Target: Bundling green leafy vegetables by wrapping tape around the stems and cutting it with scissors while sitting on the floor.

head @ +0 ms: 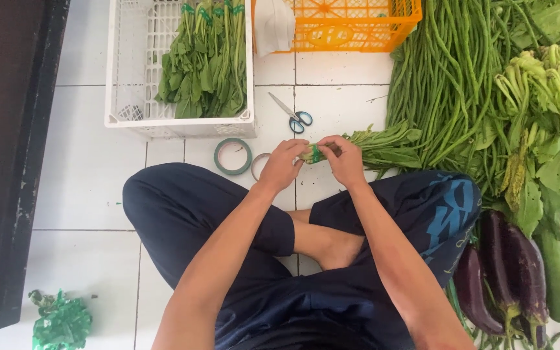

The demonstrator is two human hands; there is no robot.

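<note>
While long beans [448,84] fill the upper right and a white crate [179,123] of tied bunches sits upper left, both hands work at centre frame: left hand [282,165] and right hand [345,159] pinch the stem end of a leafy bunch [384,146], winding green tape [315,153]. Judging by this, binding's underway; tape roll [233,156] and scissors [293,116] lie near.

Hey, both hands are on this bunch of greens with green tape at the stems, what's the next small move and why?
Probably finish the wrap: the left hand and right hand both pinch the bunch of greens at its taped stems, while the scissors lie untouched on the tiles.
</note>
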